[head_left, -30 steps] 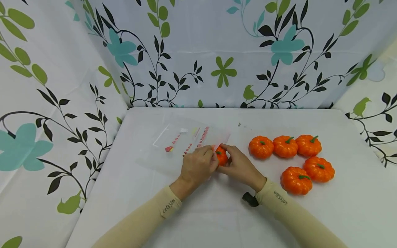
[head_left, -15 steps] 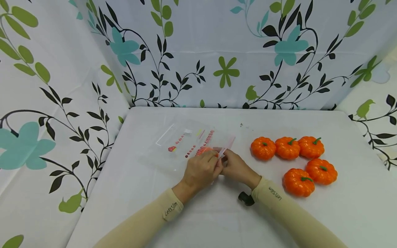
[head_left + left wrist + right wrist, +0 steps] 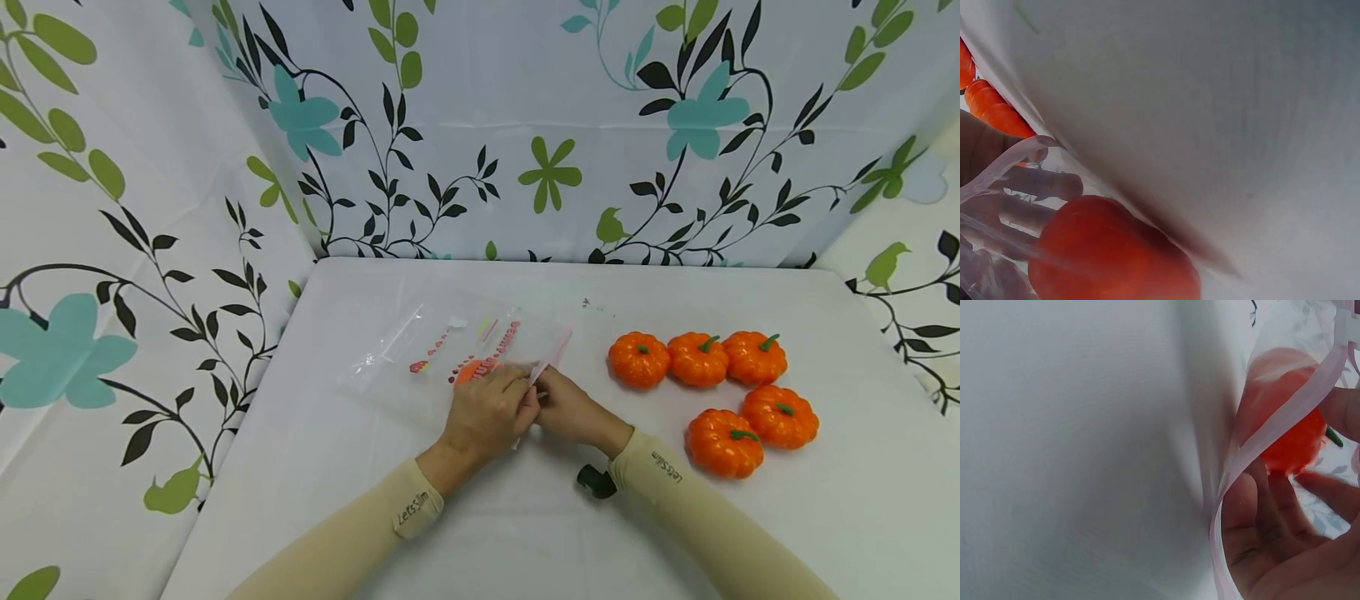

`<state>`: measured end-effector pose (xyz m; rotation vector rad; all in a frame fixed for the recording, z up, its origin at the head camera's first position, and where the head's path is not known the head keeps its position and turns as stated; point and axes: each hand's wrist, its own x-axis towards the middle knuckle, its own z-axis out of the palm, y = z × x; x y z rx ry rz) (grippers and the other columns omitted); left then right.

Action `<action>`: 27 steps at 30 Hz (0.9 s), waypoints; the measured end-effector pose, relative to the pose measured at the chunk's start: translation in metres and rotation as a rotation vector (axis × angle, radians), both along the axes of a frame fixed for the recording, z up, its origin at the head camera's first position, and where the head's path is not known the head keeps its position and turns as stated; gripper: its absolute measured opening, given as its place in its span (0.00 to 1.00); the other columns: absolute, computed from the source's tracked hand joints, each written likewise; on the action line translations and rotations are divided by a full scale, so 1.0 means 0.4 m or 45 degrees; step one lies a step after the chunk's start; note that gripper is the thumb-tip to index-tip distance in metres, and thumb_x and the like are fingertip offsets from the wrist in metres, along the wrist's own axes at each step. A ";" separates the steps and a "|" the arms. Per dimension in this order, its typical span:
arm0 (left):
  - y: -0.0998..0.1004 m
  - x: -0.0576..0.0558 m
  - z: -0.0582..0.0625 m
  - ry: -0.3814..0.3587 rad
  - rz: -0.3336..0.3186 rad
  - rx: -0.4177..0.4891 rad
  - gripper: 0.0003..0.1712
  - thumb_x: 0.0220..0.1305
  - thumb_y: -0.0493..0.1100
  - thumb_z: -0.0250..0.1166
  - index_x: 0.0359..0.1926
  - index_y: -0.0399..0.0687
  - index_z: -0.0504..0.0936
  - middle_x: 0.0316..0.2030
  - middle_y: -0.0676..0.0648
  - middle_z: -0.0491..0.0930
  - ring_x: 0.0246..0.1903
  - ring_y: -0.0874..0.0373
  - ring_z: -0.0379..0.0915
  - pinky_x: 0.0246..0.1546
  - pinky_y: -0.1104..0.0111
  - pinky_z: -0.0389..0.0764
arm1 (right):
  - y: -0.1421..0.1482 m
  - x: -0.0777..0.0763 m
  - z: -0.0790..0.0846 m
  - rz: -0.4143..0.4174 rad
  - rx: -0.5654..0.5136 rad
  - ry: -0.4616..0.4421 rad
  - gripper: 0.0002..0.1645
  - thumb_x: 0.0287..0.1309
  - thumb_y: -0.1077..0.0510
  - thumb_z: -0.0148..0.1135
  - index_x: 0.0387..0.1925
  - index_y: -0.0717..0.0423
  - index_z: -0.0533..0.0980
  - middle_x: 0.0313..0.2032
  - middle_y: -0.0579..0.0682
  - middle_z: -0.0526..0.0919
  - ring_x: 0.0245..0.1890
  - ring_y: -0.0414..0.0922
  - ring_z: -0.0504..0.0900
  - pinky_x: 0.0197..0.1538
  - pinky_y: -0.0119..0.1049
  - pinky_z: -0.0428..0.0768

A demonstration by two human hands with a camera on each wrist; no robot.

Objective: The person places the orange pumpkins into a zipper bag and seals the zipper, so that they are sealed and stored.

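A clear zip bag [image 3: 397, 346] with red printing lies flat on the white table, its pink-edged mouth [image 3: 555, 348] facing right. My left hand [image 3: 483, 412] pinches the bag at that mouth. One small orange pumpkin [image 3: 471, 370] is inside the bag, partly covered by the left hand in the head view. My right hand [image 3: 576, 407] reaches into the mouth. In the right wrist view its extended fingers [image 3: 1285, 506] are past the pink edge, close behind the pumpkin [image 3: 1291, 437]; whether they touch it I cannot tell. The left wrist view shows these fingers through the plastic.
Several orange pumpkins [image 3: 697, 360] with green stems stand on the right of the table, three in a row and others nearer. A small black object [image 3: 596, 482] sits by the right wrist. A leaf-patterned curtain [image 3: 465, 133] surrounds the table [image 3: 525, 533].
The pumpkin has gone from between the hands at the bag's mouth leftward into the bag. My right hand has followed it, its fingers now inside the mouth. The left hand keeps its pinch.
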<state>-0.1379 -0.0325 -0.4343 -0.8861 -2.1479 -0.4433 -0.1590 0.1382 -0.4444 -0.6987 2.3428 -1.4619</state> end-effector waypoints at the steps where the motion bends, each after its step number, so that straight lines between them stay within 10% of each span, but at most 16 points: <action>1: 0.000 0.001 0.001 -0.014 0.004 0.001 0.01 0.51 0.36 0.70 0.26 0.42 0.85 0.35 0.47 0.87 0.35 0.57 0.86 0.34 0.68 0.86 | 0.002 -0.001 -0.001 0.008 0.000 -0.012 0.27 0.63 0.70 0.61 0.64 0.69 0.71 0.59 0.61 0.78 0.57 0.54 0.78 0.59 0.51 0.78; 14: 0.005 0.008 0.000 -0.041 0.019 0.008 0.02 0.52 0.37 0.70 0.27 0.42 0.87 0.34 0.49 0.87 0.33 0.58 0.85 0.31 0.69 0.86 | 0.017 -0.010 -0.023 0.102 -0.064 -0.120 0.09 0.64 0.70 0.51 0.40 0.72 0.77 0.33 0.48 0.80 0.34 0.43 0.72 0.39 0.32 0.71; 21: 0.004 0.002 0.003 -0.043 0.019 0.050 0.02 0.52 0.36 0.70 0.25 0.41 0.86 0.32 0.49 0.87 0.32 0.58 0.85 0.25 0.69 0.84 | 0.040 0.004 0.010 0.135 -0.068 -0.077 0.19 0.72 0.63 0.51 0.58 0.68 0.77 0.55 0.57 0.82 0.53 0.49 0.79 0.60 0.44 0.77; 27: 0.000 -0.009 0.010 -0.009 0.064 0.061 0.06 0.49 0.37 0.72 0.20 0.43 0.83 0.31 0.49 0.88 0.31 0.59 0.86 0.21 0.70 0.82 | 0.122 0.038 0.075 -0.068 0.148 0.073 0.28 0.70 0.51 0.62 0.67 0.56 0.74 0.64 0.49 0.78 0.61 0.52 0.77 0.62 0.56 0.75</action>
